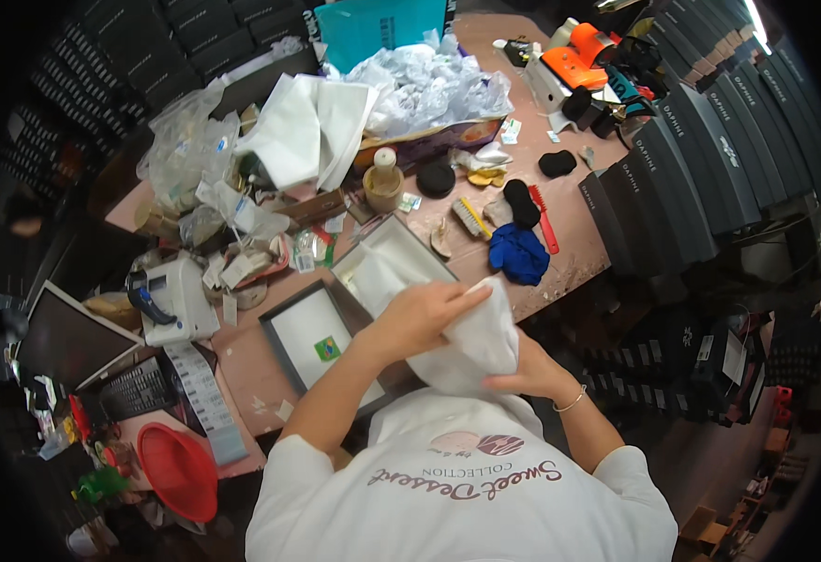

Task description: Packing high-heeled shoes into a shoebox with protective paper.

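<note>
Cluttered with wrappers, brushes and tissue, a pink worktable point(261, 370) is seen from above, a red funnel point(178, 468) lying at eight o'clock and an open grey box point(312, 342) near centre. At six o'clock a white cloth bag point(471, 342) is held above the table's near edge, gripped on top by the left hand point(420, 317) with fingers closed around it. It is supported from beneath at five o'clock by the right hand point(528, 370), fingers pressed to the fabric.

Soft cloth and matt card on a worn table

A white cloth bag point(471, 342), soft and matt, is held; the open box point(387, 258) looks like matt card, the table point(574, 258) rough and scuffed.
</note>
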`<control>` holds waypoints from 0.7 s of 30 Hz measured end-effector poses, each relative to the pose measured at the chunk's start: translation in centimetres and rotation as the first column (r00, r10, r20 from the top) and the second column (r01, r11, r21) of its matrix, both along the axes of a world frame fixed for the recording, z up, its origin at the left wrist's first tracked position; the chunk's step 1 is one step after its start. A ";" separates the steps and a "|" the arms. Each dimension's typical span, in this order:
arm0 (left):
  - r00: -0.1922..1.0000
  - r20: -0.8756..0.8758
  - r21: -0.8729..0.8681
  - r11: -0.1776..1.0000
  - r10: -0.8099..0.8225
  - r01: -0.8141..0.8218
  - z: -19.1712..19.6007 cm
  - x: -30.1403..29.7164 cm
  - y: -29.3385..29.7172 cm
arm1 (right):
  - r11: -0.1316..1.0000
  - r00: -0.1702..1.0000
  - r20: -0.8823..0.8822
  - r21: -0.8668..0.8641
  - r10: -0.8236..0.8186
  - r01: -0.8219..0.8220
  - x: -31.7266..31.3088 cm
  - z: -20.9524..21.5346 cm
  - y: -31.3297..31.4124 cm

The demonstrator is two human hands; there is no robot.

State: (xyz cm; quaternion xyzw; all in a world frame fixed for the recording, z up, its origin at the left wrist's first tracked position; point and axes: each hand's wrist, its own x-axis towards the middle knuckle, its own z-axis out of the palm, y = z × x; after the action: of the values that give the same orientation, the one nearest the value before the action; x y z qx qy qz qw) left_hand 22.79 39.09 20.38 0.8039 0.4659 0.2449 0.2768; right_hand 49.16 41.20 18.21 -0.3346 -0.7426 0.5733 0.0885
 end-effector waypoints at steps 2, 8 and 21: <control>0.987 0.109 0.095 0.987 0.122 -0.132 -0.4 0.4 0.7 | 0.987 0.983 0.092 0.044 -0.159 0.156 0.5 -0.6 -0.2; 0.645 0.634 -0.547 0.837 0.426 -0.015 -8.6 3.6 3.1 | 0.863 0.918 0.116 0.403 -0.380 0.306 2.2 4.4 2.0; -0.549 0.307 -0.884 0.447 0.777 0.138 -16.3 1.7 2.5 | 0.881 0.974 0.214 0.472 -0.072 -0.038 -12.3 -5.1 8.6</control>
State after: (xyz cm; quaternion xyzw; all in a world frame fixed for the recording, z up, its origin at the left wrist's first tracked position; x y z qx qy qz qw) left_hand 24.49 41.61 4.09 -0.1752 0.3810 0.6873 0.5931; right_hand 36.89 49.79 13.14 -0.3721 -0.8623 0.3321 0.0879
